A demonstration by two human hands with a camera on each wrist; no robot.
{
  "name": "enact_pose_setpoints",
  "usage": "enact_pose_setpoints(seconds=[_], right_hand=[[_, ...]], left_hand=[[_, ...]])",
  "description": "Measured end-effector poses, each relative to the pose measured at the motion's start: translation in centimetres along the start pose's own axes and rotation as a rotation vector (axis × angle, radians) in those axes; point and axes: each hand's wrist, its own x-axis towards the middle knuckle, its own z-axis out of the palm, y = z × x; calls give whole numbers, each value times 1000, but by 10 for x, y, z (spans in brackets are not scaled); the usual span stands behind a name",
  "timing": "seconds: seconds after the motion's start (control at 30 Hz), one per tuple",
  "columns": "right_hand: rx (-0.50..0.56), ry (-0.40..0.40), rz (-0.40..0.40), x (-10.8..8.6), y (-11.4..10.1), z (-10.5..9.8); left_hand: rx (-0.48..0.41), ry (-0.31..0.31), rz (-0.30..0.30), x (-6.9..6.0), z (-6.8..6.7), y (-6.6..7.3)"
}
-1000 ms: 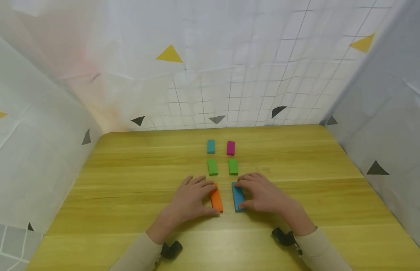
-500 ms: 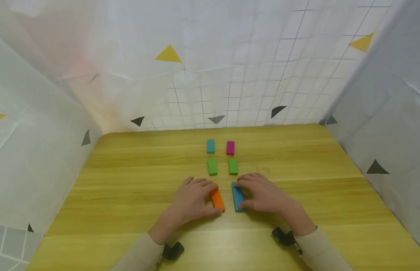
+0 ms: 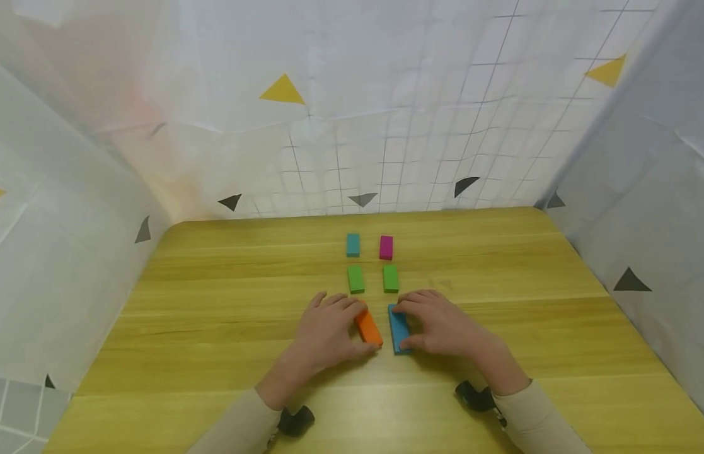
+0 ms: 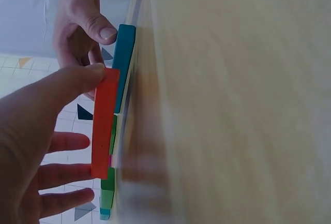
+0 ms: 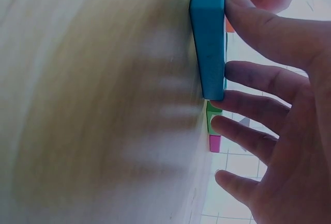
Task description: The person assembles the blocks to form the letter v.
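An orange rectangular block is pinched lengthwise by my left hand. Its thumb is at the near end and a finger at the far end; the other fingers spread away in the left wrist view. To the right a blue block lies flat on the table. My right hand rests on it: in the right wrist view the thumb touches the top face near one end, and two fingertips touch toward the other end. The remaining fingers are spread off the block.
Beyond the hands lie two green blocks, a left one and a right one. Farther back are a teal block and a magenta block. The wooden table is bordered by white sheets with triangles.
My left hand has shifted slightly right and away from me with the orange block, which has turned so its near end points more to the right. The right hand and the blue block have stayed put.
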Motion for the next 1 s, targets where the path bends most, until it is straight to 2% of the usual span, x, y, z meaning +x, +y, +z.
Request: enact_pose_setpoints(seconds=[0.27,0.57,1.0], right_hand=[[-7,7,-7,-1,-1,-1],[-1,3,-1,0,-1,0],[38,8,-1,1,-1,0]], left_hand=[[-26,-32,-49,2,-2,6],[-15,-26,-48,1,3,5],[-15,-30,-43,2,1,5]])
